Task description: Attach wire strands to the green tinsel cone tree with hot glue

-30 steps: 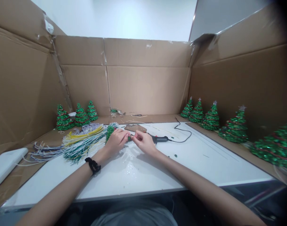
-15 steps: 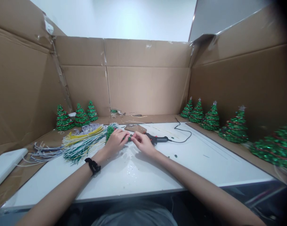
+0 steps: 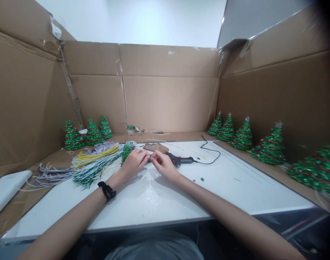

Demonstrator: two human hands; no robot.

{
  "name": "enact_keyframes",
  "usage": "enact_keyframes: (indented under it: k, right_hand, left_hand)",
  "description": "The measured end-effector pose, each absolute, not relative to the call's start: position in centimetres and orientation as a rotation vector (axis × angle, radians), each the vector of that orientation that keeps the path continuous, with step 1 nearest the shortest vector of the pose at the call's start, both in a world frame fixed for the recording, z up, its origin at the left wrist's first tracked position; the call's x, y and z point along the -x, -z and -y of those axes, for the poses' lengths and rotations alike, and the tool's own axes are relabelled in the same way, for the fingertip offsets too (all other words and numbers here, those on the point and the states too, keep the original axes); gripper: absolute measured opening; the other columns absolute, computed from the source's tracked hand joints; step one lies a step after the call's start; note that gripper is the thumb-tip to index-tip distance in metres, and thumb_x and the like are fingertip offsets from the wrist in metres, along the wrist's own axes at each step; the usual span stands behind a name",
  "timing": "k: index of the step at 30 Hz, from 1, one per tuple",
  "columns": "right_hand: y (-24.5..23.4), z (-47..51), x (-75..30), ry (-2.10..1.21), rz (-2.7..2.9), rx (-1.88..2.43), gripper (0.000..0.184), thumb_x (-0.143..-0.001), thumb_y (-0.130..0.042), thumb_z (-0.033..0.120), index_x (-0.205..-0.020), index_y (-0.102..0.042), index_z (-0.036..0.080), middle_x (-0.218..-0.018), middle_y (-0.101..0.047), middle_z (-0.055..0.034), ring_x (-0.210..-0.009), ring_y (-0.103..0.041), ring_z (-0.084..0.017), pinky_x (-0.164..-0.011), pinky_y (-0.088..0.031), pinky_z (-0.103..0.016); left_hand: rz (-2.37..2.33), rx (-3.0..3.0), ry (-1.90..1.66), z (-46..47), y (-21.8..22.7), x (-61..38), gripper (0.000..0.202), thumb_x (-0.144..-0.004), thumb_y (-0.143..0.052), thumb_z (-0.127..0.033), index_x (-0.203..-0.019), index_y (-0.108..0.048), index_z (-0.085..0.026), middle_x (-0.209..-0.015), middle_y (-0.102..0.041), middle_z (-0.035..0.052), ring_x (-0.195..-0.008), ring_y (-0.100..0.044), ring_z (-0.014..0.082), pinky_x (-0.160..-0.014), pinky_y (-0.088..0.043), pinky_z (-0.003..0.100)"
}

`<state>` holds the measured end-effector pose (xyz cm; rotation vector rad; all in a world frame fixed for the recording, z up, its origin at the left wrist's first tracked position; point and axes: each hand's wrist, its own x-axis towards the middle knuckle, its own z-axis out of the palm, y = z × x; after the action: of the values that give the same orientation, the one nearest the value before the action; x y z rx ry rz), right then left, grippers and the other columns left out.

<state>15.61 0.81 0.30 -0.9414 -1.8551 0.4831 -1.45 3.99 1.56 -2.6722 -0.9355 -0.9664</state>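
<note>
Fingers wrapped around it, my left hand (image 3: 135,160) holds a sparkly green tinsel piece (image 3: 126,153), mostly covered by the hand; it looks like a small Christmas tree lying on its side. A bit of green shows at the fingertips. My right hand (image 3: 163,164) is closed in a pinch right beside them, and what it grips is too small to make out. Just behind the right hand lies a black glue gun (image 3: 183,159). Left of my left hand spreads a bundle of white, yellow and green wire strips (image 3: 96,164).
Finished-looking green trees (image 3: 271,144) line the right side, and three more trees (image 3: 93,133) stand at the back left. A brown flat pad (image 3: 156,147) lies behind my hands. The glue gun's cord (image 3: 217,157) curls right. Cardboard walls (image 3: 170,97) enclose the white table (image 3: 154,209).
Almost nothing differs. My right fingertips have shifted very slightly at the same spot, and both hands stay together.
</note>
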Motion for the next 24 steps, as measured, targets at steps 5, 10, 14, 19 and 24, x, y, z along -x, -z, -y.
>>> enact_keyframes:
  k: [5, 10, 14, 19, 24]
  right_hand:
    - [-0.50, -0.83, -15.71, -0.449, 1.841, 0.987, 0.021, -0.083, -0.047, 0.034, -0.068, -0.043, 0.019, -0.061, -0.046, 0.0036, -0.055, -0.041, -0.011, -0.053, -0.030, -0.022]
    - [-0.50, -0.99, -15.80, -0.487, 1.841, 0.956, 0.023, -0.084, -0.047, 0.036, -0.070, -0.044, 0.019, -0.061, -0.046, 0.0034, -0.056, -0.041, -0.011, -0.053, -0.031, -0.022]
    - [-0.32, -1.15, -15.86, -0.555, 1.866, 0.874, 0.020, -0.086, -0.044, 0.036, -0.074, -0.044, 0.019, -0.063, -0.046, 0.0031, -0.058, -0.042, -0.011, -0.055, -0.033, -0.022]
    - [-0.13, -1.30, -15.91, -0.509, 1.885, 0.883, 0.018, -0.086, -0.044, 0.033, -0.074, -0.043, 0.020, -0.062, -0.046, 0.0033, -0.057, -0.042, -0.012, -0.054, -0.032, -0.022]
    - [0.03, -1.36, -15.95, -0.403, 1.915, 0.940, 0.020, -0.086, -0.042, 0.033, -0.071, -0.042, 0.020, -0.062, -0.046, 0.0032, -0.056, -0.041, -0.012, -0.054, -0.030, -0.023]
  left_hand:
    - [0.875, 2.655, 0.929, -4.30, -1.22, 1.43, 0.028, -0.096, -0.032, -0.026, -0.078, -0.052, -0.018, -0.078, -0.058, 0.0040, -0.077, -0.051, 0.0192, -0.071, -0.039, 0.031]
    - [0.874, 2.652, 0.929, -4.17, -1.39, 1.41, 0.028, -0.096, -0.031, -0.026, -0.078, -0.052, -0.018, -0.078, -0.059, 0.0040, -0.076, -0.052, 0.0191, -0.072, -0.039, 0.032]
    - [0.908, 2.647, 0.937, -4.10, -1.52, 1.43, 0.029, -0.096, -0.031, -0.027, -0.077, -0.051, -0.019, -0.077, -0.058, 0.0043, -0.075, -0.052, 0.0194, -0.071, -0.039, 0.033]
    - [0.899, 2.642, 0.939, -4.31, -1.23, 1.52, 0.030, -0.096, -0.030, -0.027, -0.076, -0.052, -0.019, -0.075, -0.057, 0.0046, -0.075, -0.051, 0.0200, -0.069, -0.039, 0.033]
    - [0.875, 2.623, 0.888, -4.40, -1.09, 1.48, 0.032, -0.096, -0.028, -0.026, -0.077, -0.052, -0.019, -0.076, -0.056, 0.0047, -0.076, -0.051, 0.0200, -0.070, -0.039, 0.033]
